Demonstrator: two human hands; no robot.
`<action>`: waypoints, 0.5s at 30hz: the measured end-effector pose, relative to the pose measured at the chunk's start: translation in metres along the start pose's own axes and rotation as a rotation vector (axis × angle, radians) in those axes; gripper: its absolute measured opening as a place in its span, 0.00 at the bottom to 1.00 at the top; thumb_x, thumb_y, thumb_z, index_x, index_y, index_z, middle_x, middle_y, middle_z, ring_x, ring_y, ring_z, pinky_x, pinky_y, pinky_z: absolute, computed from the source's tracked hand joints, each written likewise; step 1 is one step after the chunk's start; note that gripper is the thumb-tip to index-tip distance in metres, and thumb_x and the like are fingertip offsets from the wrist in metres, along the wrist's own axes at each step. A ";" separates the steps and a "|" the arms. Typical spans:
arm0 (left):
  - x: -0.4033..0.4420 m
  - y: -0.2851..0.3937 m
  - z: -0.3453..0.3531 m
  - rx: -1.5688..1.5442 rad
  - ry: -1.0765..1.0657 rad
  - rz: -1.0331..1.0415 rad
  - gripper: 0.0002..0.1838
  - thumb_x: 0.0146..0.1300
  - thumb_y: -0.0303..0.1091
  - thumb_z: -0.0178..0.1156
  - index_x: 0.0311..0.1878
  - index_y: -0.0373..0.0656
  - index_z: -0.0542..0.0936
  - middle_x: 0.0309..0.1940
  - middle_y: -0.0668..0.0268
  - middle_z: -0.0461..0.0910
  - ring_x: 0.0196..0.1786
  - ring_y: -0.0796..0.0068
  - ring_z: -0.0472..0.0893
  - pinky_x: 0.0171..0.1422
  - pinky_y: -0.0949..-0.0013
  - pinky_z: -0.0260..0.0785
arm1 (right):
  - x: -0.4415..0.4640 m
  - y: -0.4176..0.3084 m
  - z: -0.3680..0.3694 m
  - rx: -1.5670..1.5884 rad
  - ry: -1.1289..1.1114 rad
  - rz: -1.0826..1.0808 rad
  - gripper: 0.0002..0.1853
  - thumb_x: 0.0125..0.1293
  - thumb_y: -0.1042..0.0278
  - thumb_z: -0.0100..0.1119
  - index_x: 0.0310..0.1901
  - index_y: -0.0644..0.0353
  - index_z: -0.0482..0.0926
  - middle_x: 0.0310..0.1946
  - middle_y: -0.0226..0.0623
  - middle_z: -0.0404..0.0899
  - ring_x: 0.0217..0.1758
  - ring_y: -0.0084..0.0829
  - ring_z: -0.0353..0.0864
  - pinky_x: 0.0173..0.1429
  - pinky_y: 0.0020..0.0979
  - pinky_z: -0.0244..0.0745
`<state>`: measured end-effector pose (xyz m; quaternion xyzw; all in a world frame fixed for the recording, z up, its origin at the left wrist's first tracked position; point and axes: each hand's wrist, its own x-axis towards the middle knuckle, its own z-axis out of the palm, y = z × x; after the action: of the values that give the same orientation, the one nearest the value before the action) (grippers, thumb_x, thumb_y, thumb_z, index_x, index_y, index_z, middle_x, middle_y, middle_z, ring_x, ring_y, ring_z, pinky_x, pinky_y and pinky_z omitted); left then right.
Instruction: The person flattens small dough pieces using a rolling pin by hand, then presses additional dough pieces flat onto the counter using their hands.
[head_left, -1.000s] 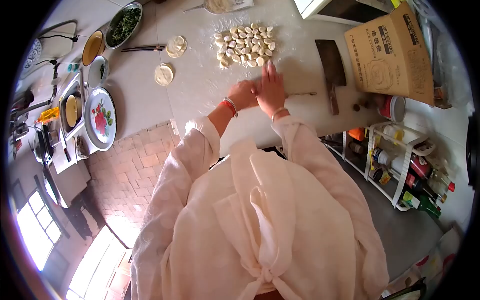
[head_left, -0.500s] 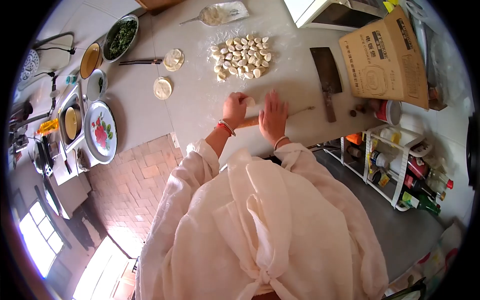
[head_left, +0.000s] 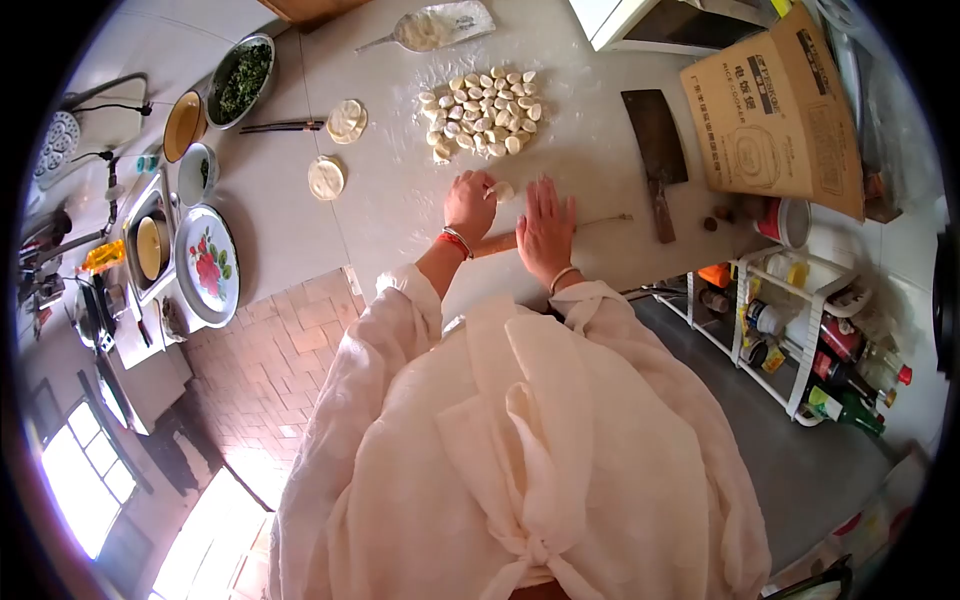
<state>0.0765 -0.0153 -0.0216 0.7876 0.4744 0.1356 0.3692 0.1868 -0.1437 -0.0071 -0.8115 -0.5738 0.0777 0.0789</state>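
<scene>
My left hand (head_left: 470, 208) is closed, its fingertips pinching the edge of a small round dough wrapper (head_left: 502, 191). To its right, my right hand (head_left: 546, 232) lies flat with fingers stretched out over a wooden rolling pin (head_left: 494, 245). The palm hides the pin's middle; a thin end sticks out to the right. Just beyond both hands is a cluster of small cut dough pieces (head_left: 482, 115) on the floured counter. Rolled wrappers lie to the left in two small piles, a farther pile (head_left: 347, 121) and a nearer pile (head_left: 326, 178).
A cleaver (head_left: 655, 140) and a rice cooker box (head_left: 770, 115) are on the right. A flour scoop (head_left: 430, 30) lies at the back. Chopsticks (head_left: 283, 126), a bowl of chopped greens (head_left: 243, 82) and a flowered tray (head_left: 207, 265) are left. A bottle rack (head_left: 790, 330) stands lower right.
The dough wrapper at my left fingertips has shifted slightly and lies flatter towards the counter. My right hand stays on the rolling pin with little movement. The camera view has shifted slightly.
</scene>
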 end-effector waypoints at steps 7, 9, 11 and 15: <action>0.008 0.008 -0.006 -0.007 -0.256 -0.229 0.08 0.59 0.33 0.62 0.39 0.42 0.83 0.37 0.56 0.83 0.43 0.55 0.83 0.49 0.58 0.75 | 0.103 -0.007 0.014 -0.083 0.068 0.069 0.33 0.68 0.59 0.50 0.73 0.58 0.59 0.77 0.41 0.53 0.81 0.38 0.50 0.78 0.61 0.40; 0.015 0.011 -0.009 -0.065 -0.255 -0.194 0.09 0.58 0.34 0.63 0.39 0.41 0.83 0.38 0.54 0.82 0.45 0.51 0.83 0.49 0.57 0.75 | 0.120 -0.007 0.017 -0.072 0.078 0.054 0.29 0.71 0.61 0.46 0.73 0.56 0.59 0.77 0.37 0.52 0.80 0.37 0.52 0.80 0.59 0.38; 0.020 0.018 -0.010 -0.076 -0.261 -0.146 0.09 0.58 0.34 0.63 0.39 0.42 0.83 0.39 0.53 0.82 0.45 0.50 0.82 0.48 0.57 0.75 | 0.125 -0.010 0.016 -0.068 0.075 0.040 0.32 0.70 0.58 0.47 0.73 0.56 0.58 0.77 0.36 0.52 0.81 0.36 0.51 0.80 0.58 0.36; 0.021 0.016 -0.011 0.029 -0.283 -0.099 0.09 0.58 0.36 0.65 0.37 0.42 0.84 0.39 0.55 0.83 0.43 0.53 0.83 0.48 0.58 0.75 | 0.118 0.000 0.029 0.035 0.117 -0.012 0.34 0.67 0.57 0.52 0.72 0.60 0.59 0.76 0.43 0.53 0.81 0.39 0.50 0.80 0.55 0.39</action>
<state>0.0921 0.0030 -0.0056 0.7797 0.4577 -0.0018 0.4272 0.2200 -0.0311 -0.0393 -0.8096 -0.5718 0.0396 0.1270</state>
